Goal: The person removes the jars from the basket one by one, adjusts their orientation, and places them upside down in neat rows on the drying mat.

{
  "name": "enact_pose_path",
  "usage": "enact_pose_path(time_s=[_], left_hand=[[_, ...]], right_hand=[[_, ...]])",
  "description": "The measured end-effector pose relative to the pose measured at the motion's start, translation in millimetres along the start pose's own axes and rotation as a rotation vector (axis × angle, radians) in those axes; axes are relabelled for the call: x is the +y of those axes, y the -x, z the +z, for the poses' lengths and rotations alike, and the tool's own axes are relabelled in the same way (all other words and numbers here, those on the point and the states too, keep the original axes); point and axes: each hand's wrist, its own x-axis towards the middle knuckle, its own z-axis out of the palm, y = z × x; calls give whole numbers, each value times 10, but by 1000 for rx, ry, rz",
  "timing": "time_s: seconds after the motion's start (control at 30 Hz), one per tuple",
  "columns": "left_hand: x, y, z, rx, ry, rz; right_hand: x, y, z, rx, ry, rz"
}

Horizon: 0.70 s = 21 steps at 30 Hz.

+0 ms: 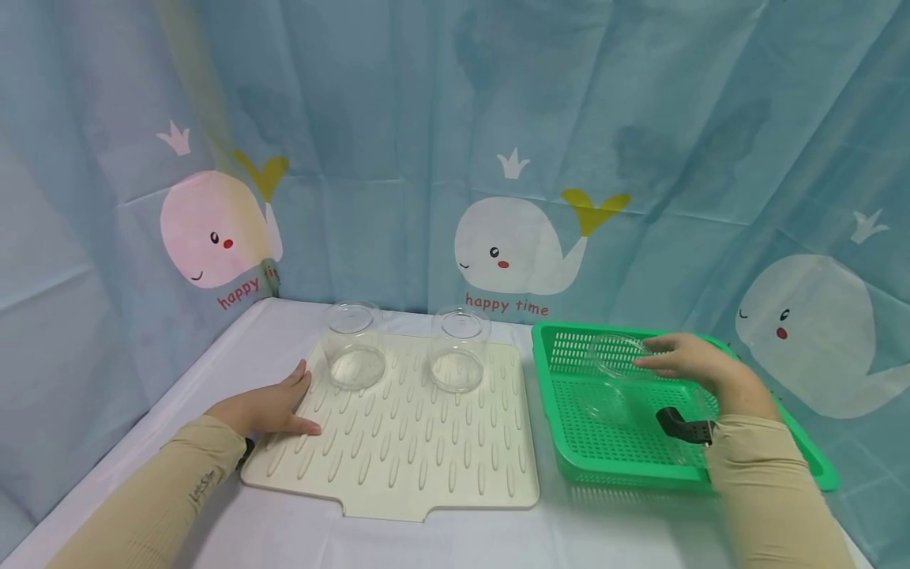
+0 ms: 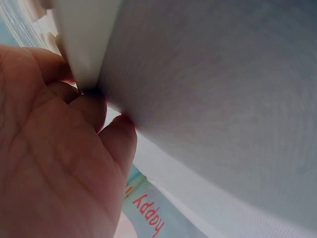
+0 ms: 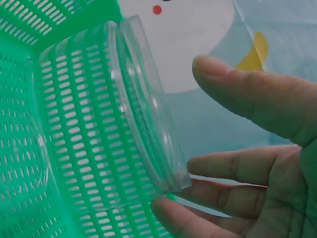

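A clear round jar [image 1: 618, 356] stands in the green basket [image 1: 604, 465], beside my right hand [image 1: 686, 362]. In the right wrist view, my fingertips [image 3: 195, 166] are at the jar's rim [image 3: 148, 114], while the thumb stands apart from it. My left hand [image 1: 270, 407] rests at the left edge of a cream ridged drainer board [image 1: 426, 442], its thumb over the top. In the left wrist view, fingers meet the board's side edge [image 2: 91, 44] near the cloth. Two more clear jars, one left [image 1: 355, 367] and one right [image 1: 457, 370], stand on the board's far part.
Another clear container [image 1: 690, 450] lies in the basket, partly hidden by my right wrist. White cloth [image 1: 284, 525] covers the table. A blue curtain [image 1: 370, 221] with printed whales hangs behind the board and basket.
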Motion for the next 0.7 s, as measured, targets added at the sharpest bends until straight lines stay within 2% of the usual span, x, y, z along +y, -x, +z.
enact_pose_path(time_s=[0.2,0.53,0.7], left_hand=[[-22,-27,12,-5,0,-5],[-14,-20,9,-6,14,-14],[-10,-17,5,-13,23,-24]], right_hand=[[-18,-40,65,-40,-51,-57],[-44,-124,133,-96,-52,-75],[-49,-177,164,-96,-33,-85]])
